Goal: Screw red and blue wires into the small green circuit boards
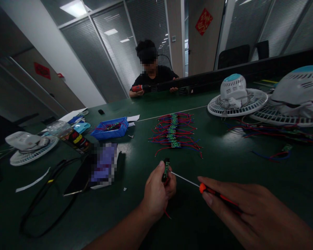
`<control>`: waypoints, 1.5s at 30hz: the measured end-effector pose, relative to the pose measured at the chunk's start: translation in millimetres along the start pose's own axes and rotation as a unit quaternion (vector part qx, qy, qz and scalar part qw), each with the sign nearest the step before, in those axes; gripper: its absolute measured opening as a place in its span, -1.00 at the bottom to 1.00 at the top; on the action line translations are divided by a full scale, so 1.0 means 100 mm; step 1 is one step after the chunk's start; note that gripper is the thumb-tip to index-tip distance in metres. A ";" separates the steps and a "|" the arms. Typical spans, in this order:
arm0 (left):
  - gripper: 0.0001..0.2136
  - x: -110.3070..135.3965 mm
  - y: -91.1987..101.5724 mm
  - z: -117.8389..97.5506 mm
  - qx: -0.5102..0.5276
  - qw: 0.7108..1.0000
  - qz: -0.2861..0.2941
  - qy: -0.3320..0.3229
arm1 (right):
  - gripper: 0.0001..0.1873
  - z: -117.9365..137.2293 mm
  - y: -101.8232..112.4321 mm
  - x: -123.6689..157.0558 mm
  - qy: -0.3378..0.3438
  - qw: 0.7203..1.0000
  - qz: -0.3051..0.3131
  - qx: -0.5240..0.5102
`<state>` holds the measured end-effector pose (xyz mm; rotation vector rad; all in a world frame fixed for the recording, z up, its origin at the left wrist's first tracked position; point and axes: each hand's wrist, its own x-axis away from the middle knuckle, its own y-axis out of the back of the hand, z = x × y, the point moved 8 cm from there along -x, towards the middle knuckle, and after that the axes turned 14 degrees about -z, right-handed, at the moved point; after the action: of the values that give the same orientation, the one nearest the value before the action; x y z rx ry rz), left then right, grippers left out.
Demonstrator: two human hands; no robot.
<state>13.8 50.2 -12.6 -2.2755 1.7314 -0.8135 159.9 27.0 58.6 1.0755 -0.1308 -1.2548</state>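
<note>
My left hand (156,192) is closed around a small green circuit board (166,169) held upright, with red wires trailing below the fist. My right hand (250,211) grips a screwdriver (214,193) with an orange and black handle. Its thin metal shaft points left and its tip touches the board. Both hands hover just above the dark green table (224,163). Ahead of them lies a row of several green boards with red and blue wires (175,133).
A blue tray (111,129) of parts sits to the left, and white fan housings stand at the left (28,146) and right (237,97). Loose wires (271,130) lie at the right. A black cable (49,194) loops at the near left. A person (151,74) sits across the table.
</note>
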 end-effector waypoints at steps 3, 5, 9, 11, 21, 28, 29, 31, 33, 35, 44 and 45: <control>-0.64 0.00 0.01 0.01 -0.002 1.000 0.001 0.002 | -0.63 -0.03 -0.03 0.00 -0.026 0.999 0.020 -0.016; -0.64 -0.01 0.03 0.03 -0.008 1.000 -0.006 0.008 | -0.64 -0.03 -0.03 0.00 -0.039 0.998 0.020 -0.037; -0.62 -0.05 0.15 -0.03 -0.051 0.996 -0.063 -0.026 | -0.72 -0.09 0.00 -0.02 -0.090 0.992 0.039 -0.077; -0.58 -0.06 0.20 -0.11 -0.094 0.990 -0.081 -0.064 | -0.73 -0.16 -0.05 -0.01 -0.152 0.977 0.096 -0.113; -0.54 -0.09 0.21 -0.32 -0.174 0.973 -0.046 -0.147 | -0.65 -0.30 -0.44 0.25 -0.516 0.729 0.213 -0.396; -0.54 -0.11 0.19 -0.32 -0.211 0.966 -0.019 -0.149 | -0.66 -0.28 -0.47 0.26 -0.526 0.720 0.213 -0.399; -0.54 -0.10 0.17 -0.32 -0.222 0.963 -0.011 -0.152 | -0.66 -0.30 -0.47 0.25 -0.523 0.728 0.211 -0.389; -0.54 -0.10 0.15 -0.31 -0.246 0.956 -0.001 -0.159 | -0.66 -0.31 -0.46 0.23 -0.510 0.743 0.214 -0.377; -0.54 -0.09 0.15 -0.30 -0.269 0.949 0.004 -0.161 | -0.66 -0.31 -0.44 0.20 -0.488 0.765 0.220 -0.358; -0.53 -0.10 0.16 -0.28 -0.286 0.944 0.003 -0.165 | -0.65 -0.32 -0.43 0.18 -0.462 0.792 0.232 -0.326; -0.55 -0.11 0.19 -0.26 -0.316 0.932 -0.014 -0.176 | -0.52 -0.22 -0.29 0.01 -0.240 0.924 0.220 -0.200; -0.55 -0.11 0.20 -0.25 -0.315 0.933 -0.015 -0.176 | -0.52 -0.22 -0.28 0.00 -0.232 0.929 0.215 -0.193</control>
<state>-17.4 59.2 -3.9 -2.6031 1.9677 0.1996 153.8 41.6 26.7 0.3650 -0.4363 -1.0522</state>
